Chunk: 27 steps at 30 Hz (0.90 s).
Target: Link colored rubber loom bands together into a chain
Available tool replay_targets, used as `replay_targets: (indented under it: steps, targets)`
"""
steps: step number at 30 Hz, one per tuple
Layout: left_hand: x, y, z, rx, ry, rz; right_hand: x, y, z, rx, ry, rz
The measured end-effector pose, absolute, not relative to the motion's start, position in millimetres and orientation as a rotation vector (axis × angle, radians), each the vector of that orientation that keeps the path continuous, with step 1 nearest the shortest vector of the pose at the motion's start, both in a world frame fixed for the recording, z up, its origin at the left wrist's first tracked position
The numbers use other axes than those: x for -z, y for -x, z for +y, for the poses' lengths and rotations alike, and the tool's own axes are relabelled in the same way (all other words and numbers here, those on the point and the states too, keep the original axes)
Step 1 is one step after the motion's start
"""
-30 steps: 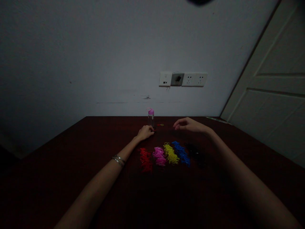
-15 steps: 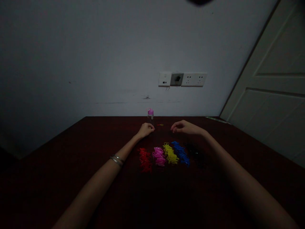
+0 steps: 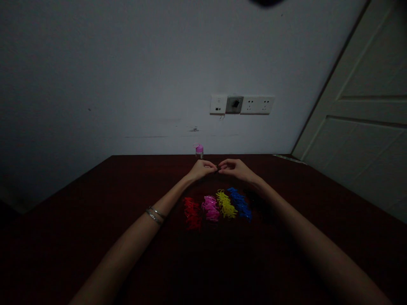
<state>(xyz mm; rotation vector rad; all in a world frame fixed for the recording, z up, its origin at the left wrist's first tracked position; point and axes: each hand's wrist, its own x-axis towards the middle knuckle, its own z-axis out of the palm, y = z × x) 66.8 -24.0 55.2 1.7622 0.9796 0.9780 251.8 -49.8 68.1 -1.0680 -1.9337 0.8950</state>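
Note:
My left hand (image 3: 203, 168) and my right hand (image 3: 237, 169) meet above the dark red table, fingertips almost touching. Both are closed in a pinch. Between them is something small and dark that I cannot make out. Closer to me lie piles of small loops like rubber bands: a red pile (image 3: 192, 214), a pink pile (image 3: 210, 208), a yellow pile (image 3: 227, 205) and a blue pile (image 3: 240, 204). Beside my right forearm, a black pile (image 3: 260, 205) barely shows in the dim light. A bottle with a pink cap (image 3: 199, 149) stands behind my left hand, its lower part hidden.
The table (image 3: 95, 203) runs up to a pale wall (image 3: 143, 76). A row of sockets and switches (image 3: 241, 104) is set in the wall. At right stands a panelled door (image 3: 365, 110), near a flat strip (image 3: 289, 159) on the table's far edge.
My right hand has moved left and my left hand slightly right, bringing their fingertips together. The small red and yellow loop behind them no longer shows on the table.

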Motion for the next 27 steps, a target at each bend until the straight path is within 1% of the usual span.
replay_targets:
  steps: [7,16,22,27]
  targets:
    - [-53.2,-66.2,-23.5,-0.954,-1.769,1.010,-64.6,-241.9,-52.3,-0.856,1.042,-1.860]
    - [-47.3,-61.7,-20.5,-0.931,-1.716,0.982,-52.0,-247.5,-43.4,-0.894,1.074,-1.840]
    - [-41.5,-53.1,-15.7,-0.934,-1.703,1.075,-64.7,-281.1,-38.1,-0.910,1.222,-1.876]
    - [-31.6,-40.8,-7.4,-0.970,-1.688,1.192,-75.9,-324.7,-37.7,-1.058,1.341,-2.101]
